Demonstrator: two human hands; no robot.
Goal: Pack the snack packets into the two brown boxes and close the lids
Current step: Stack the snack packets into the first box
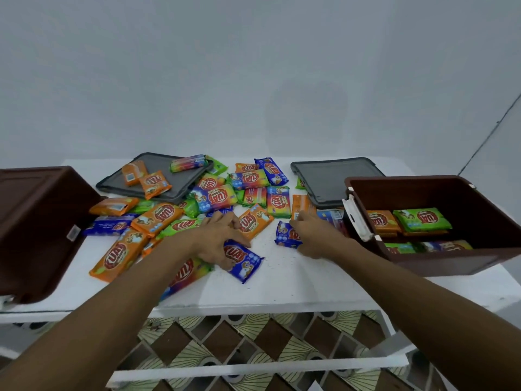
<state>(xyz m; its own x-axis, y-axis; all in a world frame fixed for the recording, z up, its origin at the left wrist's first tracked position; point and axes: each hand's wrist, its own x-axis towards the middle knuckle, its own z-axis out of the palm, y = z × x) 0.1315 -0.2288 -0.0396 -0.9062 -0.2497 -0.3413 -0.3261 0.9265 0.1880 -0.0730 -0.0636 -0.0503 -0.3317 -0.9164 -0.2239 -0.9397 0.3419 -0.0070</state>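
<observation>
Several snack packets in orange, blue, green and rainbow wrappers lie scattered over the white table (282, 289). My left hand (218, 238) rests fingers down on a blue packet (244, 261) near the table's middle. My right hand (313, 235) touches another blue packet (286, 235) just left of the right brown box (423, 263). That box stands open and holds an orange packet (383, 221), a green packet (421, 220) and others below. The left brown box (36, 235) is tipped, its outer side facing me. Two grey lids lie at the back, one at left (174, 190) and one at right (338, 176).
An orange packet (153, 184) and others lie on the left lid. A white wall rises behind the table. Below the front edge a white frame bar (253, 371) crosses over patterned floor tiles.
</observation>
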